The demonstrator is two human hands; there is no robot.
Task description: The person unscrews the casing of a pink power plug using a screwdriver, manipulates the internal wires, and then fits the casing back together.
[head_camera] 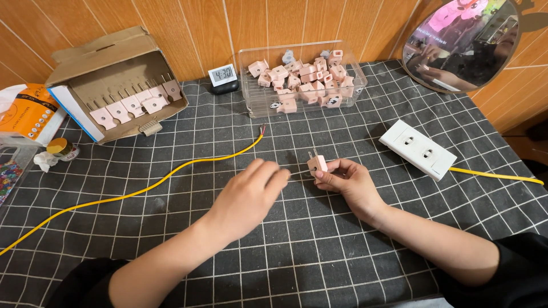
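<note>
At the far left of the bench (171, 239), covered in a dark checked cloth, an orange packet (28, 114) and a small roll of tape (60, 147) lie beside an open cardboard box (103, 63) tipped on its side, holding a row of pink plug halves with metal prongs (134, 105). A yellow cable (142, 188) runs across the cloth from the left edge, its bared end (262, 130) lying free just above the left hand (248, 197), which rests flat, palm down, fingers loosely together and holding nothing. That stripped tip could well get snagged or frayed if the hand sweeps over it, and it would be unsafe if it were live. Behind sits a small digital clock (222, 74), then a clear plastic tub (251, 85) heaped with assembled pink plugs (302, 77). The right hand (348, 179) has its grip closed around a pink plug (317, 163), prongs pointing up, just above the cloth; held only at the fingertips, it could slip or twist. Further right lies a white double socket strip (416, 149) with its own yellow lead (496, 175), and a round mirror (462, 43) leans on the wood-panelled wall.
</note>
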